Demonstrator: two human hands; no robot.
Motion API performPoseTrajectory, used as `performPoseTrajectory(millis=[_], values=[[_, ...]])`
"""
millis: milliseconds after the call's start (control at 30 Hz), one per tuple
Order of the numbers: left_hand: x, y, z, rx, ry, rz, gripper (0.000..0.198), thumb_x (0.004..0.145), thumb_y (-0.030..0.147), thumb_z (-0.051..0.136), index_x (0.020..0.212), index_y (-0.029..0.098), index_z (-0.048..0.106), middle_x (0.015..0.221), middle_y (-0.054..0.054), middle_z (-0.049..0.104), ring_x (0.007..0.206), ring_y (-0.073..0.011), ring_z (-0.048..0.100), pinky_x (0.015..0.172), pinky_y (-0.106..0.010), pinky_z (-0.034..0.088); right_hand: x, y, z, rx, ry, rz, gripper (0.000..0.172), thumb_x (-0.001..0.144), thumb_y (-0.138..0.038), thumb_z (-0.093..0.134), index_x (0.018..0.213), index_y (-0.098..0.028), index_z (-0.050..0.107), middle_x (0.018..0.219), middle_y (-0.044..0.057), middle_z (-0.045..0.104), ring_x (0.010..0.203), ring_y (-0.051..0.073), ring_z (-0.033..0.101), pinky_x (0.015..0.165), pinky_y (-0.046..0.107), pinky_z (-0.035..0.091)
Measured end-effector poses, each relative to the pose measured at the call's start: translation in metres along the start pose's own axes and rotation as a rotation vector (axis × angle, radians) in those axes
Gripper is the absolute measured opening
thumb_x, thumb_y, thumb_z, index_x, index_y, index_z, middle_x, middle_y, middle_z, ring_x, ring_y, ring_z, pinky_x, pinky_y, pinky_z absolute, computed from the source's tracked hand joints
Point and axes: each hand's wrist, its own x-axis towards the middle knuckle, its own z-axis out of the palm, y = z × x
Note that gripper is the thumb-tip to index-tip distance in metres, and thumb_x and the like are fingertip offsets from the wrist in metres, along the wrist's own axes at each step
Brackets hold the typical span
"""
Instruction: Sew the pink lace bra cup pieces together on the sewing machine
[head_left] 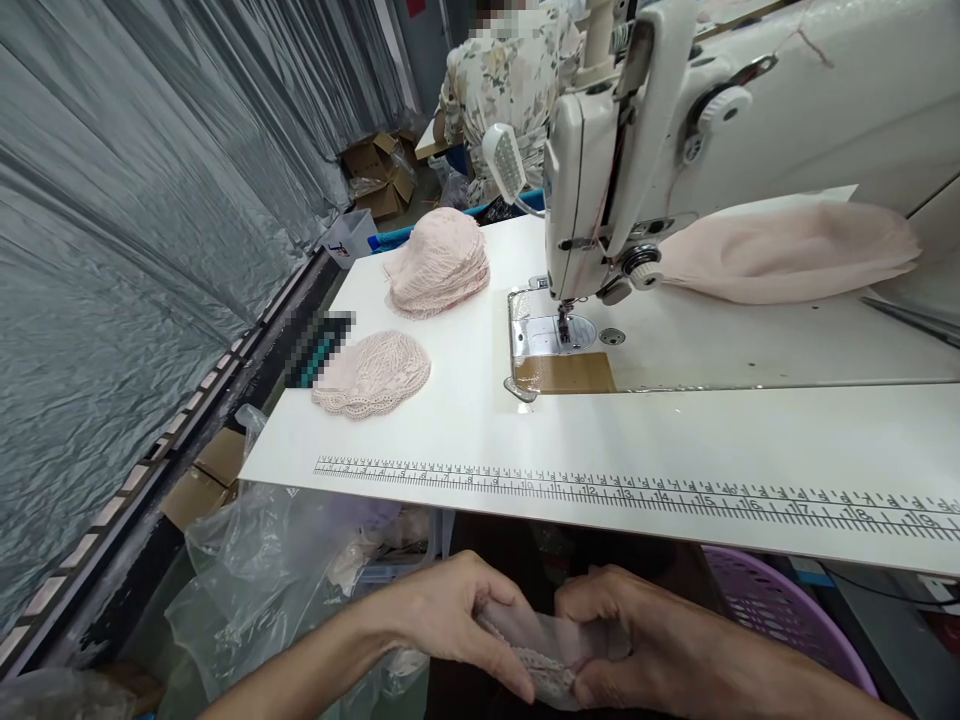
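Below the table's front edge, my left hand (457, 622) and my right hand (626, 630) are both closed on one small pink lace fabric piece (546, 655), held between them. On the white table (570, 430) lie a single pink lace piece (373, 374) at the left and a stack of pink lace pieces (440, 262) behind it. The white sewing machine (675, 130) stands at the back right, its needle and presser foot (564, 322) over the metal plate. A pink folded cloth (787, 250) lies under the machine's arm.
A printed ruler (637, 492) runs along the table's front edge. A purple plastic basket (780, 610) sits under the table at right, clear plastic bags (262, 570) at left. Grey plastic sheeting (135, 200) covers the left wall. Another person in a floral top (506, 80) works behind; cardboard boxes (379, 175) beyond.
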Motion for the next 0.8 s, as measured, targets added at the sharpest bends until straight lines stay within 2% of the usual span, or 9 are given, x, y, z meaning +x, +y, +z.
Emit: performPoseTrajectory(millis=[133, 233, 333, 467, 633, 800], values=[[0.009, 0.003, 0.007, 0.073, -0.023, -0.031, 0.042, 0.056, 0.049, 0.078, 0.085, 0.019, 0.074, 0.077, -0.001, 0.071, 0.072, -0.0150, 0.064, 0.068, -0.019, 0.048, 0.003, 0.004, 0.000, 0.037, -0.015, 0.035, 0.012, 0.067, -0.014, 0.065, 0.062, -0.016, 0.054, 0.057, -0.008, 0.046, 0.057, 0.007, 0.043, 0.051, 0.017, 0.029], [0.011, 0.002, 0.008, 0.022, -0.041, -0.031, 0.045, 0.055, 0.052, 0.077, 0.085, 0.019, 0.075, 0.073, 0.000, 0.071, 0.070, -0.0145, 0.065, 0.069, -0.019, 0.049, 0.000, 0.004, -0.005, 0.098, -0.037, 0.062, 0.007, 0.068, -0.019, 0.066, 0.068, -0.014, 0.062, 0.062, -0.005, 0.054, 0.061, 0.009, 0.049, 0.054, 0.018, 0.035], [0.009, 0.000, 0.005, 0.002, -0.035, -0.028, 0.041, 0.054, 0.049, 0.079, 0.082, 0.019, 0.075, 0.072, 0.000, 0.071, 0.070, -0.0150, 0.066, 0.071, -0.020, 0.050, -0.005, 0.002, -0.012, 0.162, -0.074, 0.077, 0.009, 0.069, -0.021, 0.066, 0.073, -0.014, 0.068, 0.067, -0.002, 0.059, 0.067, 0.011, 0.056, 0.061, 0.020, 0.042], [0.003, -0.005, 0.001, -0.052, -0.040, -0.061, 0.034, 0.055, 0.042, 0.080, 0.080, 0.019, 0.075, 0.069, 0.000, 0.070, 0.067, -0.0152, 0.066, 0.070, -0.022, 0.051, -0.009, 0.003, -0.017, 0.212, -0.094, 0.086, 0.012, 0.070, -0.022, 0.064, 0.076, -0.015, 0.072, 0.072, 0.000, 0.063, 0.071, 0.013, 0.059, 0.065, 0.021, 0.044], [0.001, -0.011, -0.002, -0.054, -0.014, -0.040, 0.027, 0.057, 0.034, 0.081, 0.078, 0.019, 0.075, 0.067, 0.001, 0.070, 0.063, -0.0121, 0.064, 0.067, -0.020, 0.050, -0.007, 0.010, -0.015, 0.253, -0.139, 0.081, 0.024, 0.065, -0.032, 0.073, 0.081, -0.014, 0.072, 0.069, 0.000, 0.063, 0.066, 0.013, 0.060, 0.060, 0.021, 0.045], [0.000, -0.010, -0.001, -0.048, 0.040, -0.054, 0.025, 0.057, 0.034, 0.081, 0.075, 0.018, 0.075, 0.063, 0.000, 0.068, 0.058, -0.0110, 0.062, 0.062, -0.019, 0.050, -0.007, 0.008, -0.011, 0.139, -0.091, 0.087, 0.032, 0.060, -0.037, 0.079, 0.080, -0.013, 0.071, 0.068, -0.002, 0.061, 0.061, 0.010, 0.053, 0.052, 0.017, 0.037]])
